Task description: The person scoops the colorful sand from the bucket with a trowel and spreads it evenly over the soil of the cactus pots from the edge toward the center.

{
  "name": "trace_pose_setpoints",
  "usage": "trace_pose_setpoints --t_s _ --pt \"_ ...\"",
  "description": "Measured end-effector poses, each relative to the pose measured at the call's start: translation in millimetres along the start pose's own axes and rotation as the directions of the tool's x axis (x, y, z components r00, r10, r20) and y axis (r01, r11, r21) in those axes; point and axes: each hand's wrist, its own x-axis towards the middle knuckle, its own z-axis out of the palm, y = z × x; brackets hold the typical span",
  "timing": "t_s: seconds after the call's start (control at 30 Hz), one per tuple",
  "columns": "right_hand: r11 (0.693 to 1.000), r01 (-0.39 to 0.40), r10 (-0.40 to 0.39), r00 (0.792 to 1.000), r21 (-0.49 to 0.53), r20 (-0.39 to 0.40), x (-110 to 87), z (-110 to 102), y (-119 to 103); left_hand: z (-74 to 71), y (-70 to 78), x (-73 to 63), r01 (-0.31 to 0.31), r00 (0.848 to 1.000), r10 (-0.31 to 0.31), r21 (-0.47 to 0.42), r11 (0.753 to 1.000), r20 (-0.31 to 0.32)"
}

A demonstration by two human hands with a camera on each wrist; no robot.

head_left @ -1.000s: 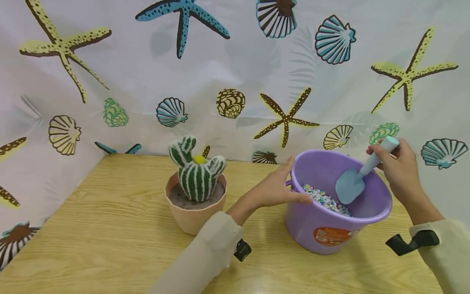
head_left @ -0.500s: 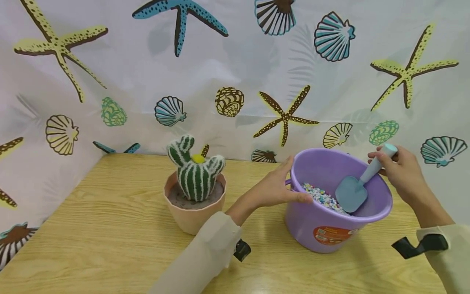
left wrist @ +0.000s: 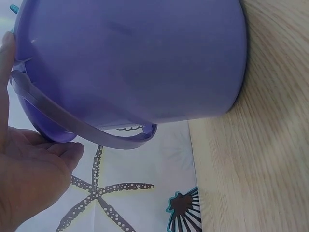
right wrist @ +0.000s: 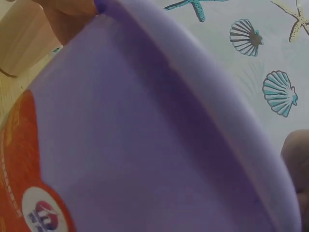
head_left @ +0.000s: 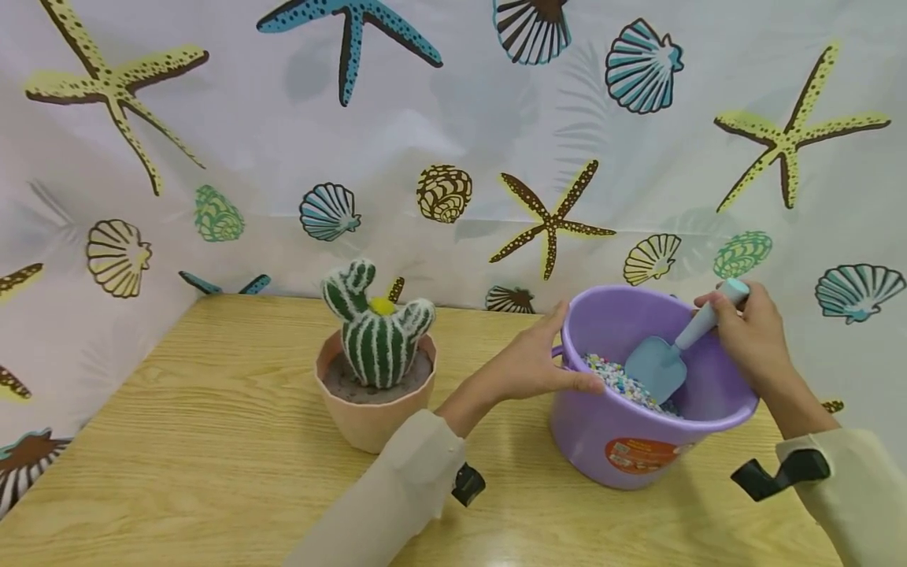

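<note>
A light-blue plastic scoop (head_left: 669,357) sits against multicoloured granules (head_left: 616,381) inside a purple plastic bucket (head_left: 581,441).
From my remote seat, I see the right hand (head_left: 754,339) gripping the scoop and the left hand (head_left: 531,362) holding the bucket between thumb and fingers. I'd slide the blade in low, bracing the bucket firmly, then lift level against spills.
</note>
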Motion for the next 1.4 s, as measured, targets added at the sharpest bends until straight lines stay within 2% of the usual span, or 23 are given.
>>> trace_pose_setpoints --t_s 0.2,0.37,0.5,0.6,0.73,0.77,0.9,0.97,1.07,1.17,1.4 --pt "0.999 -0.028 0.028 1.000 0.033 -0.010 1.4 4.7 -4.4 0.8 -0.2 -1.1 -0.023 1.000 0.023 -0.020 1.000 -0.010" --pt "0.986 -0.043 0.037 0.999 0.164 0.041 2.5 7.9 -7.3 1.1 0.1 -0.3 -0.051 0.999 0.051 -0.029 0.998 -0.011" --pt "0.963 -0.063 0.041 0.995 0.263 0.086 4.7 9.1 -8.1 2.0 1.3 1.5 -0.043 0.999 0.043 -0.038 0.998 -0.003" --pt "0.901 -0.115 0.057 0.987 0.419 0.149 5.8 9.1 -7.8 2.4 1.0 2.9 -0.031 1.000 0.031 -0.026 0.999 0.003" --pt "0.753 -0.231 0.068 0.959 0.615 0.277 7.9 9.3 -7.3 2.3 -0.8 6.0 -0.048 0.999 0.048 -0.033 0.998 0.002" --pt "0.737 -0.253 0.072 0.951 0.626 0.300 8.8 9.4 -7.3 2.1 -1.1 6.6 -0.049 0.999 0.049 -0.033 0.998 -0.001" --pt "0.710 -0.311 0.096 0.932 0.631 0.350 12.1 9.0 -8.0 1.2 -1.0 8.4 -0.034 0.999 0.034 -0.034 0.999 -0.004" --pt "0.686 -0.355 0.120 0.916 0.636 0.382 13.2 8.1 -5.4 1.7 -1.2 8.6 -0.022 1.000 0.022 -0.031 0.999 0.000" --pt "0.639 -0.413 0.135 0.891 0.649 0.434 15.4 6.7 -1.9 1.8 -1.9 9.2 -0.036 0.999 0.036 -0.048 0.998 0.003" --pt "0.599 -0.447 0.139 0.875 0.665 0.463 19.4 5.2 0.1 0.2 -1.7 10.9 -0.053 0.999 0.053 -0.049 0.997 -0.009" --pt "0.463 -0.498 0.173 0.862 0.733 0.476 26.2 1.3 5.1 0.5 0.7 15.5 -0.006 1.000 0.006 -0.020 1.000 -0.017"
